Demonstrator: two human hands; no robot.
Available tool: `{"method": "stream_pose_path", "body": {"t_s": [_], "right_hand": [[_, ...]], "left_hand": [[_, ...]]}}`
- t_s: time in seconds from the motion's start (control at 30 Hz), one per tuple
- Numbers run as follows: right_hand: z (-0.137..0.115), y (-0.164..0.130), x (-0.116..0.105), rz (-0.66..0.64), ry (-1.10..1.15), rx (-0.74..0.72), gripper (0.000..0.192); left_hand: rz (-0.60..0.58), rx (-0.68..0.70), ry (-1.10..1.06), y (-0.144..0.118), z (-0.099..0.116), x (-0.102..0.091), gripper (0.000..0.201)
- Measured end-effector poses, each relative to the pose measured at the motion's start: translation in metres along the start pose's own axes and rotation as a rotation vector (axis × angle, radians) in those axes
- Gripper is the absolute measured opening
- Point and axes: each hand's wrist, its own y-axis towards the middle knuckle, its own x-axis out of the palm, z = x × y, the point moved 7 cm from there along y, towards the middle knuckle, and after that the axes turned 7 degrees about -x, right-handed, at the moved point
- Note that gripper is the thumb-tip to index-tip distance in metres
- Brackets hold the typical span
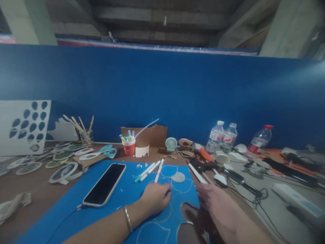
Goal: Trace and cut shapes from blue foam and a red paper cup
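My left hand (156, 198), with a silver bangle at the wrist, lies on the blue board (137, 210). Its fingers are curled, and whatever they may hold is hidden. Just beyond it lies a white marker (159, 170) with a pink band. Beside that marker are two more, a white one (147, 172) and one with a green tip (138, 178). At the board's right edge my right hand (219, 206) reaches the near end of a white strip (196, 173); its fingers are blurred, so its grip is unclear. Pale curved outlines and a grey round piece (178, 177) are on the board.
A phone (105, 184) with a cable lies left on the board. Behind stand a red cup of markers (129, 147), a small fan (171, 144) and bottles (215, 135). Cut-out rings (63, 173) lie left; tools and cables clutter the right, with a white power strip (297, 200).
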Motion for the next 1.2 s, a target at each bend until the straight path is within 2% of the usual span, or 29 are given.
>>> {"method": "stream_pose_path", "body": {"t_s": [0.23, 0.4, 0.53, 0.7, 0.87, 1.03, 1.2], "right_hand": [[0.002, 0.024, 0.010, -0.111, 0.037, 0.059, 0.008], [0.008, 0.030, 0.023, -0.203, 0.041, 0.159, 0.018], [0.014, 0.025, 0.030, -0.259, 0.108, 0.189, 0.028], [0.024, 0.018, 0.029, -0.179, 0.267, 0.171, 0.042], [0.030, 0.021, 0.026, -0.091, 0.254, 0.146, 0.051], [0.030, 0.022, 0.025, -0.082, 0.219, 0.108, 0.056], [0.028, 0.020, 0.025, -0.062, 0.220, 0.106, 0.052]], "left_hand": [[0.100, 0.047, -0.083, -0.006, 0.009, -0.021, 0.023], [0.184, 0.125, -0.209, -0.010, 0.010, -0.033, 0.021], [0.158, 0.133, -0.201, -0.007, 0.008, -0.029, 0.022], [0.089, 0.147, -0.136, -0.002, 0.013, -0.016, 0.028], [0.025, 0.128, -0.071, -0.001, 0.016, -0.006, 0.036], [0.007, 0.127, -0.052, 0.000, 0.017, -0.005, 0.036], [-0.002, 0.131, -0.047, 0.000, 0.018, -0.006, 0.036]]}}
